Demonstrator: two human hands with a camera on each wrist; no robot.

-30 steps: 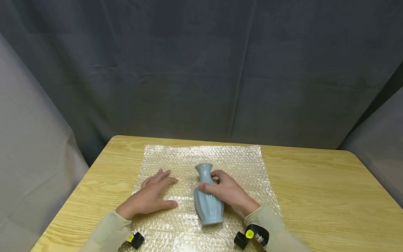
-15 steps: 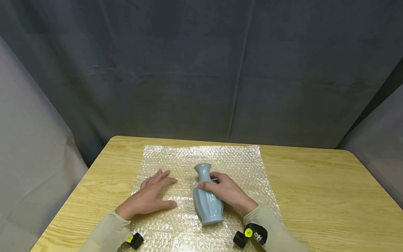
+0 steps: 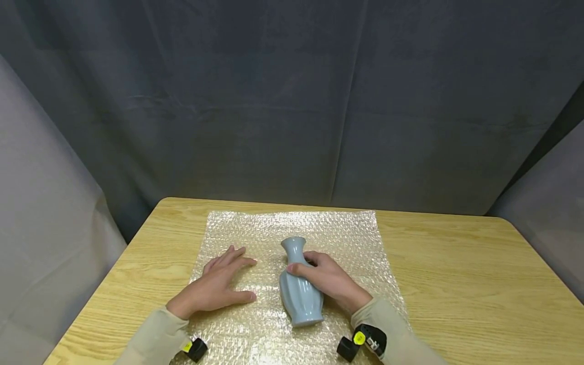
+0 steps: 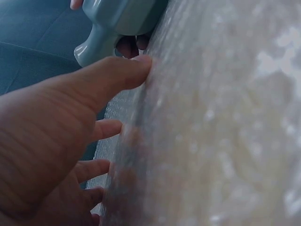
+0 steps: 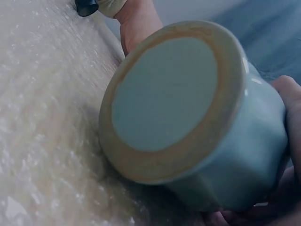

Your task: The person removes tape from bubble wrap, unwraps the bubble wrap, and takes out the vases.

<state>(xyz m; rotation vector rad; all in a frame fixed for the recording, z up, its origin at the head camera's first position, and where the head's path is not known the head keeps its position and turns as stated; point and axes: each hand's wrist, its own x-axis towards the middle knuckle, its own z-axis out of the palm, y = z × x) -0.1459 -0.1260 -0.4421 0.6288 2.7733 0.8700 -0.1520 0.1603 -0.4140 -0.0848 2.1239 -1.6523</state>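
Observation:
A pale blue glazed vase (image 3: 301,299) lies on its side over a sheet of bubble wrap (image 3: 337,228), its flared mouth toward the back and its base toward me. My right hand (image 3: 330,276) grips it from the right at the shoulder, thumb on top and fingers round the far side. The right wrist view shows the vase's round base (image 5: 164,94) with a brown unglazed ring, close over the wrap. Left of the vase, my left hand (image 3: 216,286) rests on the bubble wrap with spread fingers; its thumb (image 4: 141,66) and fingertips touch the sheet in the left wrist view.
The bubble wrap covers the middle of a light wood table (image 3: 470,284). Behind the table's far edge hangs a dark grey curtain (image 3: 292,111). Pale cloth (image 3: 50,228) hangs at the left side, and more at the right. Small black cameras sit on both wrists.

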